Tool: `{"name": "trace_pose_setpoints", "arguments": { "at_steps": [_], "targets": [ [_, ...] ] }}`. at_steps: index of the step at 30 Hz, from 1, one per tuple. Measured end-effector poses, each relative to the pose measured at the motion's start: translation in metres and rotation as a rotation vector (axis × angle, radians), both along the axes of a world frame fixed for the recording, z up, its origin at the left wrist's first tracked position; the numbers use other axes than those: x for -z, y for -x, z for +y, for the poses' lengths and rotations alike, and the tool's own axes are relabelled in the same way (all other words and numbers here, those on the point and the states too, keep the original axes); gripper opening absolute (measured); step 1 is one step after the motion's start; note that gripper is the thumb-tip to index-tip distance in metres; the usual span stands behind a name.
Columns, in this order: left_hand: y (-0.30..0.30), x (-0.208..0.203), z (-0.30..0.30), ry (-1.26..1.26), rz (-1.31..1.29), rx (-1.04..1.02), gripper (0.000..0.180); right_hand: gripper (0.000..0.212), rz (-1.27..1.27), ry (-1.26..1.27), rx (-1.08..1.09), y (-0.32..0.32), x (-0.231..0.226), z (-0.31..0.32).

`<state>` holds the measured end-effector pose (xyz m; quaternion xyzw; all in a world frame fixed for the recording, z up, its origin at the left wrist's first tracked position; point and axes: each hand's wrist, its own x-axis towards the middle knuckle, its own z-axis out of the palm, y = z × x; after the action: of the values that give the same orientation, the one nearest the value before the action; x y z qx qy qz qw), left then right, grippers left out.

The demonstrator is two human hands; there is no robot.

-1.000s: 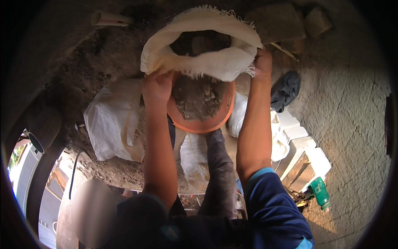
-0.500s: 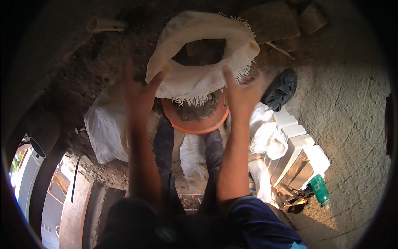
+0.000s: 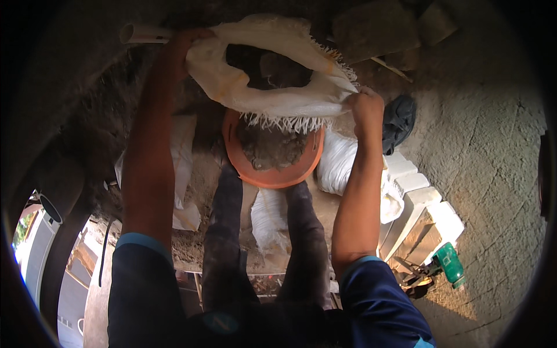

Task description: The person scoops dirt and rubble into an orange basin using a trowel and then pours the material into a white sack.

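Observation:
A white woven sack with a frayed, rolled-down rim stands open at the far middle; dark loose material shows inside its mouth. My left hand grips the rim at the far left. On the right side, my right hand is closed on the rim's edge. Both arms are spread wide, stretching the mouth sideways. Just nearer than the sack sits an orange basin holding grey-brown soil-like material, partly covered by the frayed edge. My legs stand on either side below it.
White sacks lie right of the basin, and more pale sacking lies left. White blocks, a green bottle and a black bag are at right. A pale pipe and a stone slab lie at the back.
Both hands were apart from the rim with fingers spread; now they have moved outward and taken hold of it. The sack's mouth has been pulled wider, and the left hand reached farther away.

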<state>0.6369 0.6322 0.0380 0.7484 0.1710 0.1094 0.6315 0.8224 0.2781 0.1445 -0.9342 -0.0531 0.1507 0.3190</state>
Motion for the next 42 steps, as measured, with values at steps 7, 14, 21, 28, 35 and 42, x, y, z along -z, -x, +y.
{"name": "trace_pose_setpoints", "arguments": {
  "at_steps": [7, 14, 21, 28, 35, 42],
  "targets": [
    [-0.009, -0.095, -0.051, -0.435, 0.252, -0.297, 0.065, 0.041, -0.863, 0.010, -0.564, 0.042, -0.034, 0.070],
    [-0.022, -0.061, -0.044, -0.579, 0.250, -0.191, 0.052, 0.037, -0.787, 0.423, -0.742, -0.035, -0.005, 0.140],
    [-0.005, -0.077, -0.055, -1.057, -0.069, -0.196, 0.049, 0.041, -0.571, -0.051, -0.670, -0.022, -0.068, 0.126],
    [-0.002, -0.076, -0.042, -0.894, 0.289, -0.297, 0.045, 0.023, -0.468, -0.453, -0.393, 0.036, -0.047, 0.049],
    [0.087, -0.015, -0.081, -0.785, 0.216, -0.528, 0.036, 0.015, 0.185, -0.201, 0.294, 0.014, 0.104, -0.129],
    [0.139, 0.251, -0.159, -0.044, 0.715, -0.493, 0.041, 0.037, 0.244, 0.295, 0.022, 0.023, 0.301, -0.232]
  ]
}}
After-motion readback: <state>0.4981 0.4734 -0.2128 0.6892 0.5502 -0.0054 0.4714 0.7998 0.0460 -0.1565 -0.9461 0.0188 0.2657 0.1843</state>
